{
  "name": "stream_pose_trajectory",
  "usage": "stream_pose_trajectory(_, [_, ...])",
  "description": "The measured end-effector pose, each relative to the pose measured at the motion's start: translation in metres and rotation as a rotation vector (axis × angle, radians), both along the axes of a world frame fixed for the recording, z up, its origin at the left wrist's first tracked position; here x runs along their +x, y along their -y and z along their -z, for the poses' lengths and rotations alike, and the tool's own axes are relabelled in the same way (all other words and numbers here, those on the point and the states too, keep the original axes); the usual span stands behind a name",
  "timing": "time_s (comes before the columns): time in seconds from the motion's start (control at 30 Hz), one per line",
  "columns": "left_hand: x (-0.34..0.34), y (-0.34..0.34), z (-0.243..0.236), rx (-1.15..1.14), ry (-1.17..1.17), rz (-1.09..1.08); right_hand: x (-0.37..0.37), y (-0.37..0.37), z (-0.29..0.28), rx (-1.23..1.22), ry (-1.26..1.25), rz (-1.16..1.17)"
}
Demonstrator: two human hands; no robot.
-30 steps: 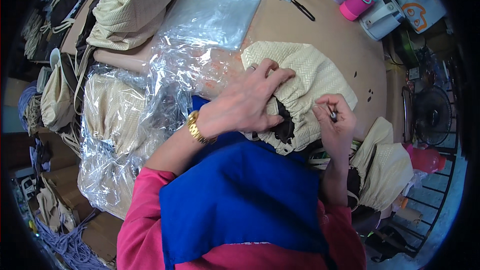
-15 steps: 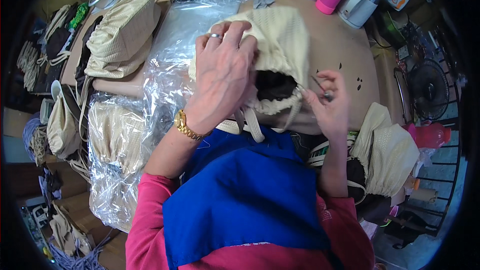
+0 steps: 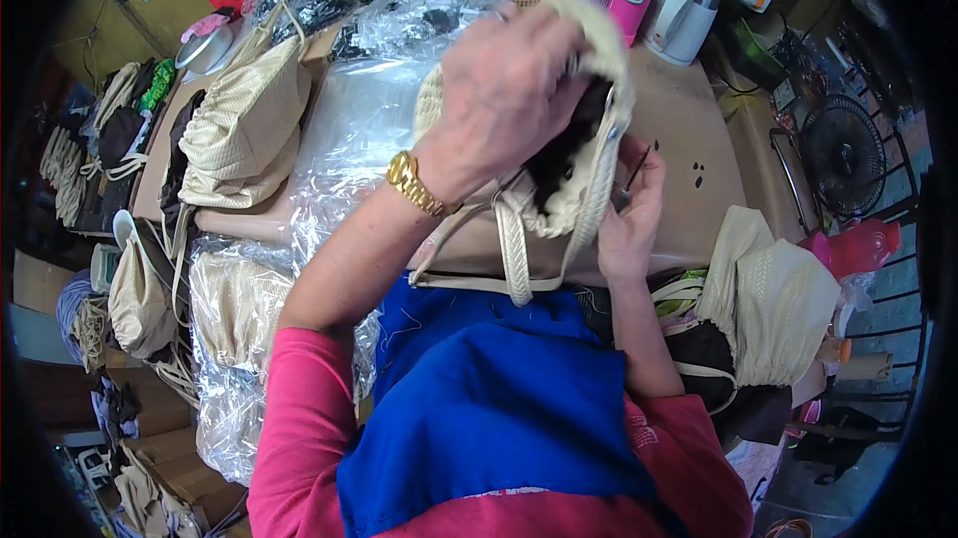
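A cream woven drawstring bag point(image 3: 606, 149) is held up over the table, its dark lining point(image 3: 569, 159) showing through the gathered mouth. My left hand point(image 3: 509, 89), with a gold watch at the wrist, is closed on the upper part of the bag; its fingers are blurred. Cream straps point(image 3: 514, 249) dangle from the bag toward my lap. At the bag's right side is my right hand point(image 3: 634, 219), its fingers partly behind the rim. A thin dark tool point(image 3: 641, 165) sticks up from these fingers; its exact kind cannot be made out.
Clear plastic bags point(image 3: 349, 139) lie left of my hands. Similar cream bags stand at the left point(image 3: 244, 129) and right point(image 3: 768, 308). A white kettle point(image 3: 684, 14) and pink bottle point(image 3: 631, 4) stand at the back. A black fan point(image 3: 843, 154) is far right.
The bag has been lifted and turned, so its mouth now faces more to the right. My left hand has moved up and right with it; my right hand has shifted slightly lower.
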State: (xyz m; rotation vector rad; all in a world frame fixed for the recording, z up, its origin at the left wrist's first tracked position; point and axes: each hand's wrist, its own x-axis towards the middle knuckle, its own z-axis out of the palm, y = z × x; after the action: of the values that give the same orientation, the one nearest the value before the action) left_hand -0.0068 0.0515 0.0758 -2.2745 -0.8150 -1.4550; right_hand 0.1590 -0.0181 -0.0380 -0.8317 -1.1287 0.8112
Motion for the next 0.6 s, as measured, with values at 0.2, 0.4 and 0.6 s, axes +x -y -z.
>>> stream_pose_trajectory(0.2, [-0.006, 0.008, -0.006, -0.031, 0.397, 0.085, -0.019, 0.005, -0.071, 0.243, 0.281, 0.092])
stream_pose_trajectory(0.4, [-0.061, 0.024, 0.097, -0.917, 0.193, 0.171, -0.002, -0.017, -0.039, 0.294, 0.675, 0.167])
stream_pose_trajectory(0.6, [-0.036, 0.053, 0.105, -0.842, 0.314, -0.157, -0.032, -0.025, -0.029, 0.312, 0.745, 0.165])
